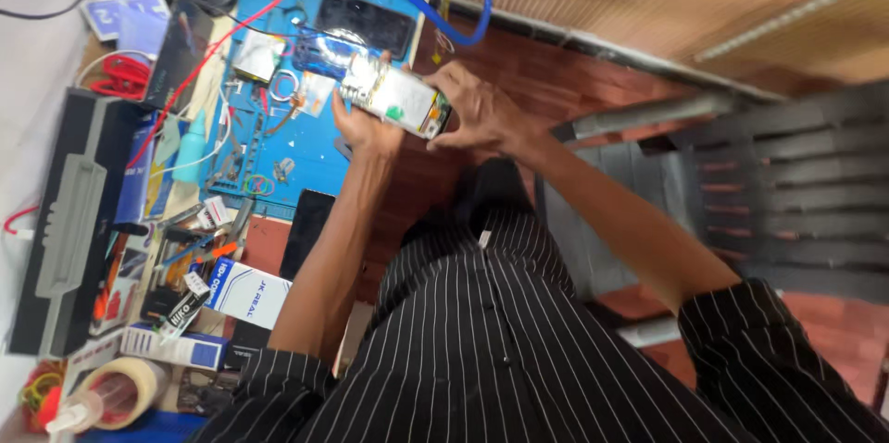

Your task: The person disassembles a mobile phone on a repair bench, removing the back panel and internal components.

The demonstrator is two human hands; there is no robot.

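Both hands grip an opened phone (396, 100) above the lap: the left hand (363, 128) clasps its near end, the right hand (477, 114) pinches its far edge, steadying the exposed interior. Beyond the left hand lies a blue work mat (306, 142) bearing a second, dark phone (366, 22).

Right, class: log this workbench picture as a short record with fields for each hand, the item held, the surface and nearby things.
Left hand: grips the opened phone from below
Right hand: fingers on the phone's far end
Phone: back off, insides showing
Surface: blue work mat
Nearby: dark phone on mat, tape roll, red wire
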